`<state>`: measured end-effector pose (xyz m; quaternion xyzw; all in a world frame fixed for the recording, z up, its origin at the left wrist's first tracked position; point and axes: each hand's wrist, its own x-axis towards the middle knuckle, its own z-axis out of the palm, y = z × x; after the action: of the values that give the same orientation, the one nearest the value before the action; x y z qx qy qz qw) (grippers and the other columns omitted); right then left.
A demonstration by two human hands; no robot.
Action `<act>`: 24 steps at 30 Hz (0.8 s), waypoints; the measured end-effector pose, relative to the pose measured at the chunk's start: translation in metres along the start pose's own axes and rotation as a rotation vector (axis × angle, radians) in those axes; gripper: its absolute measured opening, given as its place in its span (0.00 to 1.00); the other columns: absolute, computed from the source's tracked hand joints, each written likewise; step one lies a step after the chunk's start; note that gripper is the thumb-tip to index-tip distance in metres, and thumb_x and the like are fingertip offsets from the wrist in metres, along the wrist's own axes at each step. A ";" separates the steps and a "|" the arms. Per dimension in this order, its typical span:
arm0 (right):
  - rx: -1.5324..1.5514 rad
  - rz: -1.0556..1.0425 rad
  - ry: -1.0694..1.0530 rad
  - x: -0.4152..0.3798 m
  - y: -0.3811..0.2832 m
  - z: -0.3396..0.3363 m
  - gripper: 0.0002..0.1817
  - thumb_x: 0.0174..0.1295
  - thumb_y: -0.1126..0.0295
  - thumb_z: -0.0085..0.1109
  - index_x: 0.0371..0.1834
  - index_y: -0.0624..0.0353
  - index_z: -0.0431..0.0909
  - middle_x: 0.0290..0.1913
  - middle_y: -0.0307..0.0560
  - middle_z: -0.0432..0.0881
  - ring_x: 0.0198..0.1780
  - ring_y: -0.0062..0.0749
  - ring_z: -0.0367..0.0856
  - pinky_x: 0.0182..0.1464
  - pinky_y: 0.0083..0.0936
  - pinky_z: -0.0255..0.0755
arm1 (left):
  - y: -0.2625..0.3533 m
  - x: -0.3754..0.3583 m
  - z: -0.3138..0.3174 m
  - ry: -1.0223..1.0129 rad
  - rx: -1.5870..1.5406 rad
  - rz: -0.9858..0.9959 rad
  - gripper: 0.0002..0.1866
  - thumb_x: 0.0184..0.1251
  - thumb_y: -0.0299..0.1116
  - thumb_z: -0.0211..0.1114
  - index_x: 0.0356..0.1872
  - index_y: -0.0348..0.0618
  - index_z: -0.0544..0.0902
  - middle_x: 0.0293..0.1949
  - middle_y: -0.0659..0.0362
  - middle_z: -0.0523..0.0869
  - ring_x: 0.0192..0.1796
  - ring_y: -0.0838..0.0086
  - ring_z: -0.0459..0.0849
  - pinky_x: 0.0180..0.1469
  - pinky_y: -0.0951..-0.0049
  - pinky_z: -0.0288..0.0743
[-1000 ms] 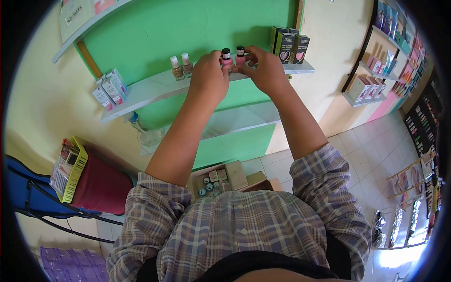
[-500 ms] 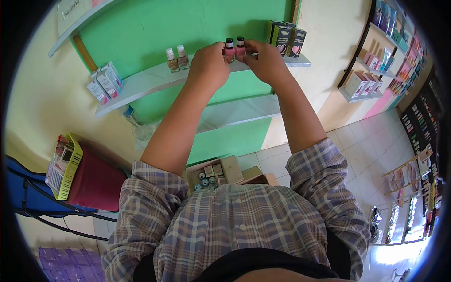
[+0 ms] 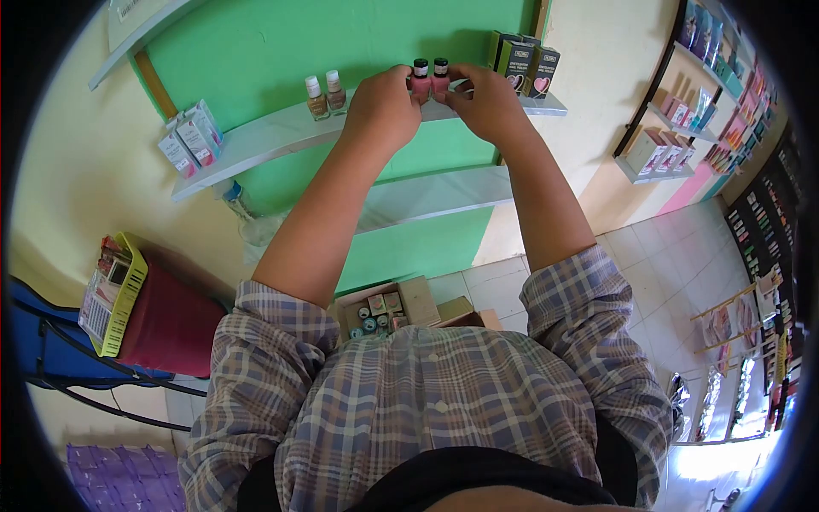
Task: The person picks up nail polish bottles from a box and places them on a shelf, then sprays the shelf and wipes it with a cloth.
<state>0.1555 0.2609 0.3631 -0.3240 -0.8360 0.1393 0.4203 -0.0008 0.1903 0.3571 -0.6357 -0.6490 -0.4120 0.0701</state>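
Two pink nail polish bottles with black caps stand side by side on the upper shelf (image 3: 256, 141), against the green wall. My left hand (image 3: 382, 107) has its fingers closed on the left nail polish bottle (image 3: 421, 86). The right nail polish bottle (image 3: 441, 84) is pinched by my right hand (image 3: 486, 101), thumb in front. Left of my hands are a tan bottle (image 3: 317, 103) and a brownish bottle (image 3: 335, 96), both white-capped. Just beyond my right hand, black nail polish boxes (image 3: 515, 61) with heart prints are grouped together.
White boxes (image 3: 198, 136) occupy the shelf's left end. Below runs a lower shelf (image 3: 435, 194). An open carton (image 3: 416, 299) of small bottles and boxes sits by my waist. At left, a yellow basket (image 3: 126, 294) rests against a maroon bin (image 3: 166, 316). Stocked wall shelves (image 3: 657, 175) are at right.
The view has tilted slightly, so the shelf's middle and the bottles appear a little higher. Both hands stay at the two pink bottles, which remain side by side.
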 end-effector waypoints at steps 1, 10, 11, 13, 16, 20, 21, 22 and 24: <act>-0.010 0.003 -0.005 0.000 -0.001 -0.001 0.19 0.57 0.61 0.69 0.48 0.60 0.82 0.42 0.51 0.87 0.41 0.44 0.84 0.46 0.36 0.76 | 0.000 0.000 0.000 0.005 0.015 0.011 0.15 0.60 0.29 0.66 0.49 0.43 0.82 0.43 0.57 0.89 0.36 0.64 0.87 0.42 0.64 0.79; -0.028 0.005 -0.007 0.001 -0.001 0.003 0.21 0.58 0.66 0.69 0.54 0.60 0.80 0.45 0.48 0.87 0.42 0.36 0.86 0.46 0.31 0.78 | -0.001 -0.001 0.001 0.035 0.024 0.057 0.16 0.60 0.29 0.67 0.50 0.43 0.82 0.44 0.57 0.89 0.36 0.65 0.87 0.42 0.65 0.80; -0.027 0.006 -0.009 0.001 -0.001 0.003 0.21 0.58 0.66 0.69 0.54 0.60 0.80 0.45 0.48 0.87 0.42 0.36 0.86 0.46 0.31 0.78 | 0.000 -0.002 0.000 0.035 0.025 0.055 0.16 0.60 0.29 0.67 0.50 0.43 0.82 0.44 0.57 0.89 0.36 0.65 0.87 0.42 0.65 0.80; -0.052 0.016 -0.021 0.000 -0.004 0.000 0.21 0.58 0.67 0.69 0.55 0.60 0.81 0.45 0.50 0.88 0.42 0.36 0.86 0.46 0.30 0.78 | 0.003 -0.003 -0.003 0.009 -0.019 0.033 0.14 0.61 0.30 0.65 0.46 0.38 0.81 0.41 0.48 0.87 0.46 0.53 0.85 0.50 0.57 0.79; -0.047 -0.004 -0.016 0.000 -0.005 -0.001 0.22 0.58 0.68 0.69 0.56 0.60 0.80 0.44 0.51 0.88 0.42 0.36 0.86 0.47 0.30 0.78 | 0.000 -0.001 -0.002 0.005 -0.011 0.041 0.16 0.62 0.31 0.65 0.49 0.37 0.81 0.43 0.47 0.87 0.47 0.53 0.85 0.51 0.58 0.79; -0.053 0.028 -0.031 -0.002 -0.006 -0.002 0.24 0.57 0.67 0.70 0.58 0.59 0.79 0.46 0.51 0.87 0.41 0.36 0.86 0.47 0.29 0.78 | -0.002 -0.002 -0.001 0.026 -0.019 0.047 0.18 0.61 0.31 0.67 0.52 0.37 0.80 0.44 0.47 0.86 0.48 0.52 0.85 0.53 0.57 0.79; -0.075 -0.013 0.059 -0.006 -0.006 -0.001 0.23 0.57 0.68 0.70 0.56 0.60 0.80 0.45 0.51 0.87 0.41 0.37 0.86 0.46 0.29 0.78 | 0.000 -0.007 -0.003 0.149 0.065 0.099 0.19 0.60 0.33 0.69 0.52 0.37 0.80 0.46 0.50 0.87 0.42 0.60 0.86 0.47 0.61 0.79; -0.096 -0.048 0.152 -0.011 -0.005 0.000 0.21 0.56 0.68 0.70 0.54 0.60 0.81 0.44 0.51 0.86 0.42 0.37 0.86 0.46 0.29 0.78 | 0.002 -0.013 -0.004 0.267 0.148 0.154 0.21 0.60 0.34 0.71 0.53 0.37 0.80 0.47 0.53 0.87 0.36 0.67 0.87 0.41 0.64 0.79; -0.073 -0.134 0.279 -0.030 -0.003 -0.004 0.19 0.55 0.69 0.71 0.50 0.60 0.81 0.43 0.52 0.85 0.41 0.41 0.85 0.44 0.33 0.78 | 0.011 -0.034 -0.016 0.318 0.041 0.241 0.20 0.59 0.32 0.72 0.51 0.37 0.81 0.44 0.54 0.87 0.33 0.69 0.85 0.38 0.67 0.78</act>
<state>0.1704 0.2383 0.3488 -0.2989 -0.7937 0.0342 0.5287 0.0082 0.1528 0.3519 -0.6343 -0.5571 -0.4824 0.2336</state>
